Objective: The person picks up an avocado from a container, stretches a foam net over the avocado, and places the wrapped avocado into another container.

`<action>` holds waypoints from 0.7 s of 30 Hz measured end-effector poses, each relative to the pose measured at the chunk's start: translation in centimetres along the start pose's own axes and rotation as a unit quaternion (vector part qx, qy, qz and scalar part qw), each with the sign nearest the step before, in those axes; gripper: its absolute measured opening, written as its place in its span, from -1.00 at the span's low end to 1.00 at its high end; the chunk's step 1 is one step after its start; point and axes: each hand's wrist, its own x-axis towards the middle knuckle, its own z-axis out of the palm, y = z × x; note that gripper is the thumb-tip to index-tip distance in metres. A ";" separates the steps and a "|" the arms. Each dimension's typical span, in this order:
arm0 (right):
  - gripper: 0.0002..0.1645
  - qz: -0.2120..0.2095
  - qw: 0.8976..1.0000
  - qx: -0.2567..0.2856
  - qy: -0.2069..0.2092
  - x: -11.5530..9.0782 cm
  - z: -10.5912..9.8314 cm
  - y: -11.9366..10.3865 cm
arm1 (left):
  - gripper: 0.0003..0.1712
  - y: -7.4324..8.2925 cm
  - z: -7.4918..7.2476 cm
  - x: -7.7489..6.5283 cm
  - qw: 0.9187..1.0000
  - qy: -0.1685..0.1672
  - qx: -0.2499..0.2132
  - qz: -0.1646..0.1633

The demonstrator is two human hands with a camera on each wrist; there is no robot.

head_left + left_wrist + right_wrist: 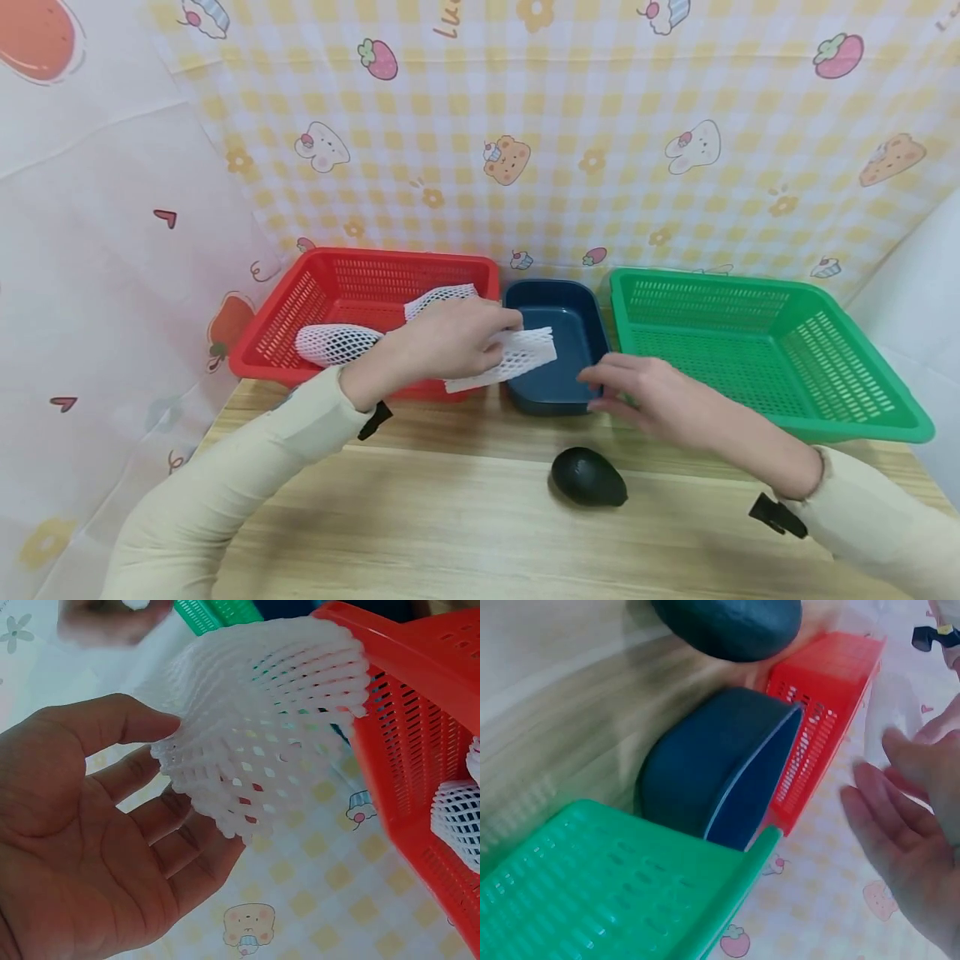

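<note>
My left hand [457, 333] pinches a white foam fruit net [519, 357] between thumb and fingers, over the gap between the red basket [247, 354] and the dark blue bin [551, 408]. In the left wrist view the foam net [247, 727] hangs flattened, with nothing seen inside it. My right hand [652, 396], fingers loosely bent and holding nothing, hovers above the bin's right edge. An avocado [588, 477] lies bare on the table in front of the bin. Inside the red basket lies a netted item [337, 343], its contents hard to tell; another white net [438, 298] is beside it.
A green basket [750, 358] stands to the right of the blue bin. The three containers line up on the wooden table [420, 517] against a patterned cloth backdrop [465, 108]. White cloth [97, 275] hangs at the left side.
</note>
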 end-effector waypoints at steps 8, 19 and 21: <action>-0.51 -0.032 0.992 0.000 0.122 1.2 0.2 0.4 | -0.56 0.4 0.2 -0.1 0.996 0.050 -0.055 0.046; -0.61 -0.055 0.988 -0.017 0.143 1.8 0.6 0.6 | -0.59 0.5 0.3 0.2 0.989 0.075 -0.114 0.061; -0.62 -0.048 0.988 -0.010 0.144 1.8 0.5 0.7 | -0.57 0.1 0.3 0.2 0.988 0.069 -0.124 0.054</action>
